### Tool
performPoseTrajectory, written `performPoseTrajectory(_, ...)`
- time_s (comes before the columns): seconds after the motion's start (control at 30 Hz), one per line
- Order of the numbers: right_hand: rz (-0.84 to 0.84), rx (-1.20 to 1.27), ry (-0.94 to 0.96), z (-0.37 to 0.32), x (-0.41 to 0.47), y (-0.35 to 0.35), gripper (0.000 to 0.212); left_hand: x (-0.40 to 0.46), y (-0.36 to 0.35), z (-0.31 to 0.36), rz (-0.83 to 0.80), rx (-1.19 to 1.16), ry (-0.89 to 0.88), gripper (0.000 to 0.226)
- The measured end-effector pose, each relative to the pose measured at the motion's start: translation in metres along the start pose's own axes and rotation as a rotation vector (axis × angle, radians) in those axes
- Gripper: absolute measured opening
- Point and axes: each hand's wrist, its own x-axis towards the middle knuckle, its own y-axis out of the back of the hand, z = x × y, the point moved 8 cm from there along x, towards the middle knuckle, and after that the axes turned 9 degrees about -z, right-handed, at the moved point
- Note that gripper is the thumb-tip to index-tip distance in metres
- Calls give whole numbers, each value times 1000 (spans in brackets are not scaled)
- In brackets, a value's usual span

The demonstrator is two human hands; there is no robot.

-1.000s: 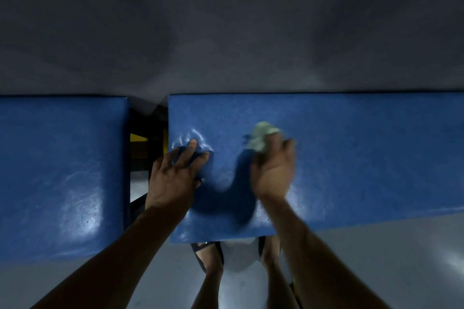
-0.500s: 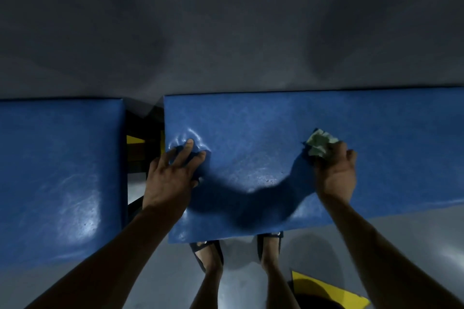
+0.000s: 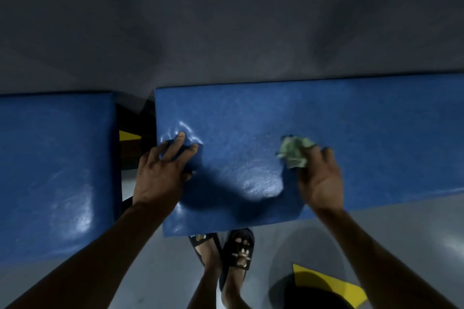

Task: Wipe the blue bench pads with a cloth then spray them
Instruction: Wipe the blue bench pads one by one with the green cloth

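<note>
The left hand (image 3: 163, 170) lies spread, fingers pressing a dent into the right pad (image 3: 364, 133); the right hand (image 3: 319, 178) bunches the cloth (image 3: 293, 152) under its fingers mid-pad. Wiping goes best with steady pressure and overlapping strokes out to the edges, and the left pad (image 3: 50, 170) needs the same.

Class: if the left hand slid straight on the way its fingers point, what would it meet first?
Only more of the right-hand blue pad; the left hand presses it, fingers pointing towards the pad's far edge. Nothing else shows in that line.
</note>
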Motion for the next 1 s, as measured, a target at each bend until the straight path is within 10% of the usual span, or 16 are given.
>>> performPoseTrajectory(0.17,128,156,-360,2,-19,-12,40,-1,-3,3,-8,-14,14,72)
performPoseTrajectory(0.33,-62,165,84,-141,-61,-59,39,-4,-1,5,-16,2,26,72)
performPoseTrajectory(0.47,-156,-47,403,-115,-63,-51,42,-7,2,5,-22,16,19,71)
performPoseTrajectory(0.77,47,115,-249,36,-52,-10,47,-48,-6,20,68,16,-42,63)
performPoseTrajectory(1.0,-152,67,260,-138,-110,-63,33,-65,-16,23,39,34,-14,62)
